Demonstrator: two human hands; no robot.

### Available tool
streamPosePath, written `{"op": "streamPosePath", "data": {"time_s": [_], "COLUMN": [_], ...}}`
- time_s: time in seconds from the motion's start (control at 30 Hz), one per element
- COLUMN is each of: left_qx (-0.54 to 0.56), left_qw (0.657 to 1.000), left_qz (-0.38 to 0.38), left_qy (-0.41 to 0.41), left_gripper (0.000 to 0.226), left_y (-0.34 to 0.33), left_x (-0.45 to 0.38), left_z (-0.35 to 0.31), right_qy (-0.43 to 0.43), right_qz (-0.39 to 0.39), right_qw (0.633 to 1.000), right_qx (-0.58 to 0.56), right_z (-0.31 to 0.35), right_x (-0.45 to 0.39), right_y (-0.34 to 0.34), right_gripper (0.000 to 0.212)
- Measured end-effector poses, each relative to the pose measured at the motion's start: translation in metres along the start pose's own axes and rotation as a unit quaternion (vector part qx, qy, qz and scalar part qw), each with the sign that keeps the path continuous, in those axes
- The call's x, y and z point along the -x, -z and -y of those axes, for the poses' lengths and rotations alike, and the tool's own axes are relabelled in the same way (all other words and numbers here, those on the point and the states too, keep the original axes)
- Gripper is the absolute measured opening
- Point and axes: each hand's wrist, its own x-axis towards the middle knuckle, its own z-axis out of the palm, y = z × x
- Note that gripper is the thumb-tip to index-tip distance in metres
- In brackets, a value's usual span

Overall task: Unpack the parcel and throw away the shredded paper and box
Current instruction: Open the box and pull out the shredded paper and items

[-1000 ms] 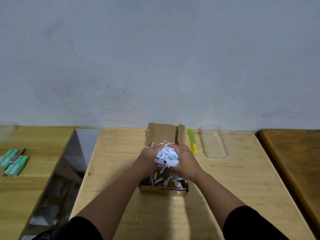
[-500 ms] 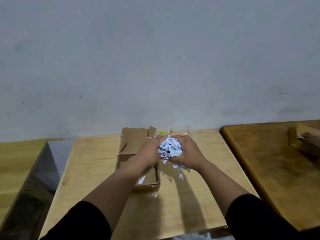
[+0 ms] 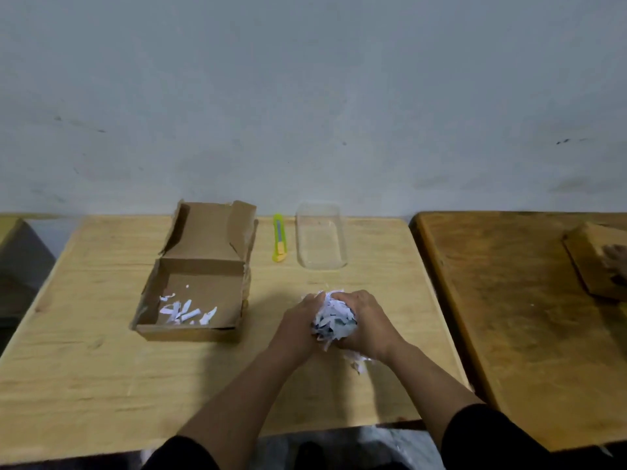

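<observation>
Two hands cup one wad here: the left hand (image 3: pixel 300 318) and the right hand (image 3: pixel 364 320) press in from either side of the shredded paper (image 3: pixel 334 318), fingers curled round it, and that squeeze looks meant to keep loose strips from scattering. Even so, a few scraps (image 3: pixel 356 362) trail below the right wrist, just over the table (image 3: pixel 101 385). Nearest us, the table's front edge runs close under the forearms, with something pale and crinkled showing beneath it, perhaps a bag, too dim to say. Open wood lies to the left of the arms, plenty of room to swing. Further out on the left sits the box (image 3: pixel 196 296), flaps up at the back, well apart from the hands, a handful of leftover strips (image 3: pixel 185 312) on its floor, so another scoop seems due. Beyond the hands, near the wall, a yellow-green utility knife (image 3: pixel 280 237) lies just beside a clear plastic tray (image 3: pixel 320 240), both parked out of the working lane. Right, a darker table (image 3: pixel 509 300) abuts.
</observation>
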Motion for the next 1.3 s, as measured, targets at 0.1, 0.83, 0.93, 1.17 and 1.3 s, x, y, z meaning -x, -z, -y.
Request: {"op": "streamPosePath", "data": {"time_s": [0.1,0.83,0.93,1.17,1.3], "left_qx": [-0.002,-0.062,-0.023,-0.049,-0.086], "left_qw": [1.000,0.991,0.986,0.978,0.986], "left_qz": [0.001,-0.115,-0.163,-0.195,-0.129], "left_qy": [0.015,-0.026,0.015,0.054,-0.059], "left_gripper": [0.056,0.038,0.017,0.030,0.043], "left_y": [-0.020,-0.020,-0.018,-0.007,-0.010], "left_x": [0.000,0.007,0.007,0.004,-0.004], "left_z": [0.011,0.022,0.026,0.039,0.027], "right_qy": [0.042,0.064,0.016,-0.049,0.036], "right_qz": [-0.004,-0.153,-0.199,-0.257,-0.219], "right_qw": [0.999,0.986,0.979,0.963,0.975], "right_qx": [-0.002,-0.034,-0.046,-0.065,-0.020], "right_z": [-0.013,-0.005,-0.006,-0.010,0.007], "right_x": [0.000,0.020,0.016,0.011,0.012], "right_y": [-0.015,-0.013,-0.005,0.007,0.002], "right_gripper": [0.073,0.026,0.011,0.027,0.036]}}
